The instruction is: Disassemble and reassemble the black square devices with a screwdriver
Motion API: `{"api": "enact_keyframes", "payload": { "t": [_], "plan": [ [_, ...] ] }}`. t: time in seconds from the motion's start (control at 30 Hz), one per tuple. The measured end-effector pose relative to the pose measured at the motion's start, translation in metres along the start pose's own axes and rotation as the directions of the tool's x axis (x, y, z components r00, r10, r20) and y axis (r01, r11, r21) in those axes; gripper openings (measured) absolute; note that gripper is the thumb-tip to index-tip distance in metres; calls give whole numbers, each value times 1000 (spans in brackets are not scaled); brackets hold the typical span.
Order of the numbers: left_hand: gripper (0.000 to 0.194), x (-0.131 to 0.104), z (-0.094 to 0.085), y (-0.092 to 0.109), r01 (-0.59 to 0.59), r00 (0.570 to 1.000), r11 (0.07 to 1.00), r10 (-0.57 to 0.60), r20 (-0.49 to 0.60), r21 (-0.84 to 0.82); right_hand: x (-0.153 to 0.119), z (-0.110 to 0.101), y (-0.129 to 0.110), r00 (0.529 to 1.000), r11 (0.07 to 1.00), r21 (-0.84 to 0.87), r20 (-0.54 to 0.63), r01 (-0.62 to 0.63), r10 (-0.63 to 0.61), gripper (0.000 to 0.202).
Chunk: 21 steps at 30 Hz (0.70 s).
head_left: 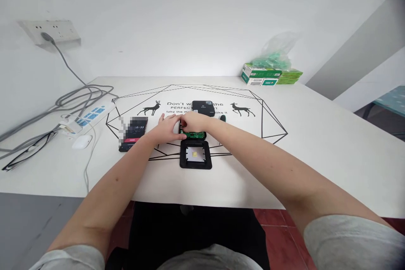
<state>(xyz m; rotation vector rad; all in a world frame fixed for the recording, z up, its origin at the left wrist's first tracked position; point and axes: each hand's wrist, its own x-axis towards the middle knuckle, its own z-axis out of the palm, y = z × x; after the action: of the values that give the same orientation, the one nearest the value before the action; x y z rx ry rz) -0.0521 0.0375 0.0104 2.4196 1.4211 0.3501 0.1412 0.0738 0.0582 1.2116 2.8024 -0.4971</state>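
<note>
A small black casing with a green circuit board (196,135) inside lies at the middle of the table. My left hand (167,130) holds the casing's left side, thumb at its lower left edge. Over the upper part of the board is my right hand (195,122), its fingers closed together; whatever they pinch is hidden. Just below the casing lies a black square frame (208,164) with a silver plate (191,155) and a yellowish patch in its middle. Behind my right hand sits a black cover (203,107) with a small label.
A phone (136,128) lies left of my left hand. Farther left are a power strip (95,114), a white earphone case (82,141), glasses (28,152) and grey cables. Boxes (262,73) under a plastic bag stand at the back right. A dark green object (223,118) lies behind my right wrist.
</note>
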Motion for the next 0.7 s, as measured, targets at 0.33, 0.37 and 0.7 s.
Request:
{"api": "enact_keyframes", "payload": {
  "t": [0.33, 0.37, 0.7],
  "plan": [
    [94, 1, -2, 0, 3, 1000, 1000, -4, -18, -18, 7, -1, 7, 999, 998, 58, -45, -18, 21, 15],
    [95, 1, -2, 0, 3, 1000, 1000, -3, -19, -18, 7, -1, 6, 999, 997, 68, -47, -22, 26, 15],
    [100, 1, -6, 1, 20, 1000, 1000, -19, 21, -18, 11, -2, 14, 994, 965, 260, -88, -40, 65, 10]
  ]
}}
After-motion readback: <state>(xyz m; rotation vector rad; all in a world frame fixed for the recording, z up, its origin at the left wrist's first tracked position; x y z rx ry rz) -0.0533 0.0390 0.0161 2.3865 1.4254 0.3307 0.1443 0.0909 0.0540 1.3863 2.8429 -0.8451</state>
